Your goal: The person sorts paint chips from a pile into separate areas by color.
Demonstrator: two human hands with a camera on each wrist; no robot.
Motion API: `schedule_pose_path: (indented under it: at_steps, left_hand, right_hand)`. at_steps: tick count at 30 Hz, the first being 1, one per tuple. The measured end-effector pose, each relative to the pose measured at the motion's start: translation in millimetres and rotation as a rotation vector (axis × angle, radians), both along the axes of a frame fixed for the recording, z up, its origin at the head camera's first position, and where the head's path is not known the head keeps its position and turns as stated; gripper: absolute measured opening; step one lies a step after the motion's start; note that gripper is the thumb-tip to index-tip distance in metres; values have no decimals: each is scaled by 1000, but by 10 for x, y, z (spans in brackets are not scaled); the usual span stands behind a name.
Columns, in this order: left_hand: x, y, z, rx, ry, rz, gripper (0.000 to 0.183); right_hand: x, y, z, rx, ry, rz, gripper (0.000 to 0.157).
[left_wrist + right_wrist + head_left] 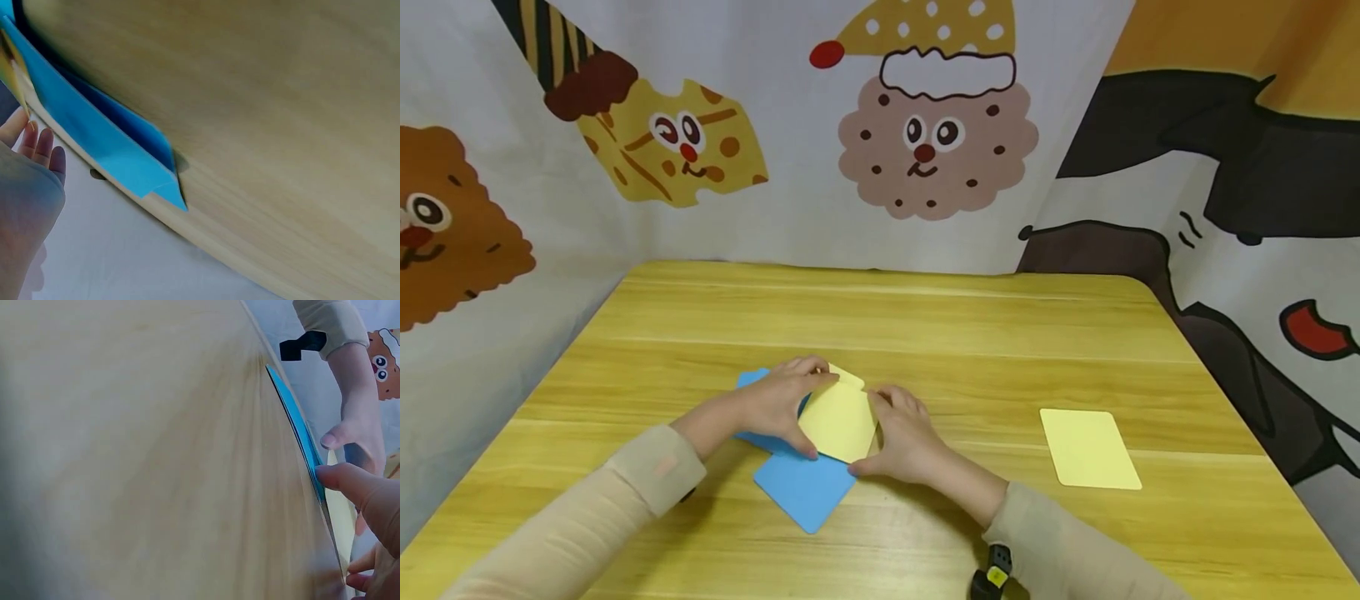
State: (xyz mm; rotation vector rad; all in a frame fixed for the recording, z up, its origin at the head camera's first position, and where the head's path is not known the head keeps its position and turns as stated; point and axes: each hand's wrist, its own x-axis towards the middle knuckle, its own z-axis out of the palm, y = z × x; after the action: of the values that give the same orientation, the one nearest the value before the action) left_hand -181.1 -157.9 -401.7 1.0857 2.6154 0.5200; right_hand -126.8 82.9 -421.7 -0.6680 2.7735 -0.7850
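Over the middle of the table, a yellow card [838,425] is held tilted between both hands. My left hand [775,407] grips its left side, thumb at the lower edge and fingers at the top. The right hand [908,437] holds the right side, with the thumb at the lower corner. Behind the card shows another yellow piece [847,377]. Under and in front lies a blue card [808,487], and more blue card [752,380] shows behind my left hand. In the left wrist view the blue card [94,131] looks bent up from the wood.
A separate yellow card [1090,448] lies flat on the right of the wooden table [925,317]. A cartoon-printed cloth [805,233] hangs behind the table's far edge. A black strap with a yellow patch [997,575] is by the right sleeve.
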Motion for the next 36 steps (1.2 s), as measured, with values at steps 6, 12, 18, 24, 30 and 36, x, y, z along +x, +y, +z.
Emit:
schedule_pose_path:
  at_steps: [6, 12, 18, 24, 30, 36]
  left_hand:
    - [41, 21, 50, 39, 3, 27, 112]
    - [105, 73, 72, 39, 17, 39, 111]
    - [173, 171, 83, 75, 57, 77, 112]
    - [228, 291, 67, 90, 96, 108, 112]
    - [308, 445, 104, 85, 138, 74, 112]
    - [394, 594, 132, 40, 181, 50, 113]
  right_hand:
    - [-10, 26, 4, -33, -27, 4, 108]
    - [-6, 115, 55, -84, -61, 10, 110]
    - [-37, 251, 133, -95, -57, 51, 109]
    - [-44, 386, 147, -88, -19, 71, 111]
    - [-3, 569, 173, -66, 9, 97, 112]
    - [55, 748, 212, -27, 2, 126, 113]
